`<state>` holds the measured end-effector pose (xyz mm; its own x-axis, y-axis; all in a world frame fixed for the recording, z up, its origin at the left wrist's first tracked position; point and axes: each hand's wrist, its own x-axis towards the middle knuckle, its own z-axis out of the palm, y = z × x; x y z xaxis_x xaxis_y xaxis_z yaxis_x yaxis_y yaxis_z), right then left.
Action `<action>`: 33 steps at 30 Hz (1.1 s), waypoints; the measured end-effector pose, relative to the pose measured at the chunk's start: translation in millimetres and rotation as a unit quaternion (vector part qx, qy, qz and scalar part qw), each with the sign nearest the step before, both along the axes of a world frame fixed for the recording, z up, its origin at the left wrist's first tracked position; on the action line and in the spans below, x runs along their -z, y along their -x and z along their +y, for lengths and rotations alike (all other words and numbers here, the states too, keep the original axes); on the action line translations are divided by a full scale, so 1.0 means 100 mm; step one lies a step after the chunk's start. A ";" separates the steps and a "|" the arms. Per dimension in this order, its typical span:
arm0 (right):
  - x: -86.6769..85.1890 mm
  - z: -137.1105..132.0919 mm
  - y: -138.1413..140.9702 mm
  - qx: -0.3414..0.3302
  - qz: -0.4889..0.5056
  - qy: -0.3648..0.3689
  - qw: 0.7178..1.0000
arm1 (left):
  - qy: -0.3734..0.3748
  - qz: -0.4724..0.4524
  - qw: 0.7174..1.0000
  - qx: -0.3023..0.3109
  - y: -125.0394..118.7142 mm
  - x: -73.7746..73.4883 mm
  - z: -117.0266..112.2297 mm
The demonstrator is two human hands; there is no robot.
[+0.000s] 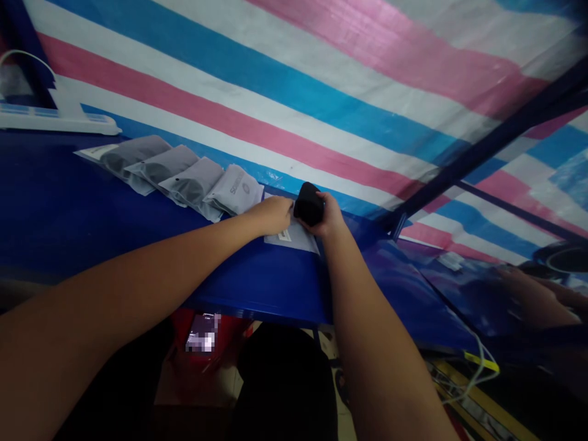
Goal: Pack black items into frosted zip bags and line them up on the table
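My right hand [327, 219] is closed around a small black rounded object [309, 204], held just above a flat white plastic pouch [298, 237] on the blue table [68, 202]. My left hand [274, 214] rests on the left side of that pouch with its fingers curled on it. To the left, a row of several filled grey-white pouches [184, 177] lies overlapping along the back of the table.
A striped pink, blue and white tarp [321, 79] hangs behind the table. A white power strip [55, 119] sits at the far left. A dark blue bar [487, 144] slants at the right. Another person's arm [537, 300] shows at the right edge. Cables [478, 373] hang below.
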<state>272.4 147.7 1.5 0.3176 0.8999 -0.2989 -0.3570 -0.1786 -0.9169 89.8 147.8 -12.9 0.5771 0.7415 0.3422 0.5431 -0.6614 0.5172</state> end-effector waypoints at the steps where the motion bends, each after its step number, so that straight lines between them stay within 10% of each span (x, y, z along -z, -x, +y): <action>1: -0.02 -0.01 0.02 -0.002 -0.008 -0.001 1.000 | 0.025 -0.058 0.998 -0.018 -0.02 -0.01 0.03; 9: -0.02 -0.02 0.24 -0.081 -0.160 -0.106 0.978 | 0.346 -0.419 0.839 -0.016 -0.05 -0.11 0.12; 18: 0.00 0.01 0.46 0.031 -0.380 -0.216 0.899 | 0.260 -0.341 0.902 -0.057 0.01 -0.08 0.09; 25: -0.17 -0.01 0.50 -0.026 -0.498 -0.176 0.849 | 0.296 -0.378 0.877 -0.030 0.03 -0.08 0.06; 30: -0.47 -0.73 0.66 0.082 -0.529 -0.219 0.816 | 0.346 -0.389 0.854 -0.003 0.02 -0.03 0.05; 33: -0.10 -1.61 1.12 0.072 -0.494 -0.283 0.819 | 0.358 -0.356 0.863 0.003 0.02 -0.03 0.03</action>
<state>160.1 -13.1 11.5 0.2671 0.7373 0.6206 0.6296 0.3540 -0.6916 87.8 150.6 -10.1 0.4139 0.9079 0.0667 -0.0828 -0.0354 0.9959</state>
